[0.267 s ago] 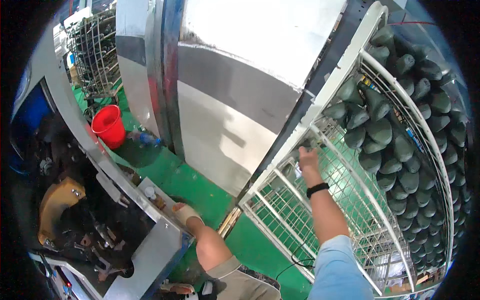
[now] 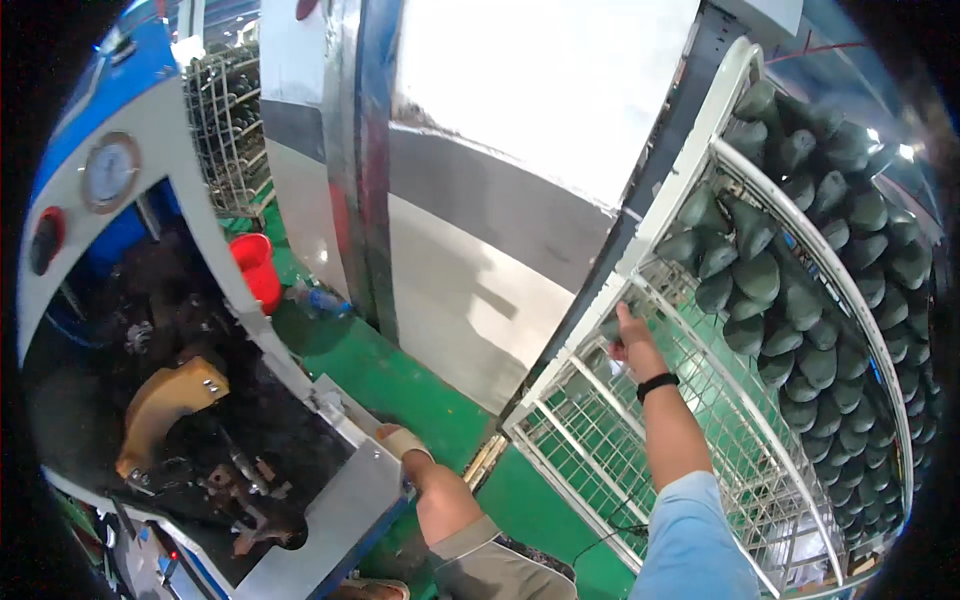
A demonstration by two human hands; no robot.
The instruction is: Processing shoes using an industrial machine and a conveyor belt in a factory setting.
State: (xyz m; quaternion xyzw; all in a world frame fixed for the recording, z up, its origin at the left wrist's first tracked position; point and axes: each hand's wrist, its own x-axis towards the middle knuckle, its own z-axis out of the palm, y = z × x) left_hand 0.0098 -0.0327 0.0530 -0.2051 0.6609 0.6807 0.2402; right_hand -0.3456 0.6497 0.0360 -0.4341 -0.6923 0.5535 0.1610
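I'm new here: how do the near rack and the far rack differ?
The near rack has the right hand at it; no hand shows by the far rack. The near rack looms large at right; the far rack looks small at upper left. Both have bars and hold dark pieces.

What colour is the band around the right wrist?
Black; the wristband shows best in the head view.

A white wire rack (image 2: 682, 180) stands on green floor (image 2: 515, 500), bearing dark pieces (image 2: 755, 278).
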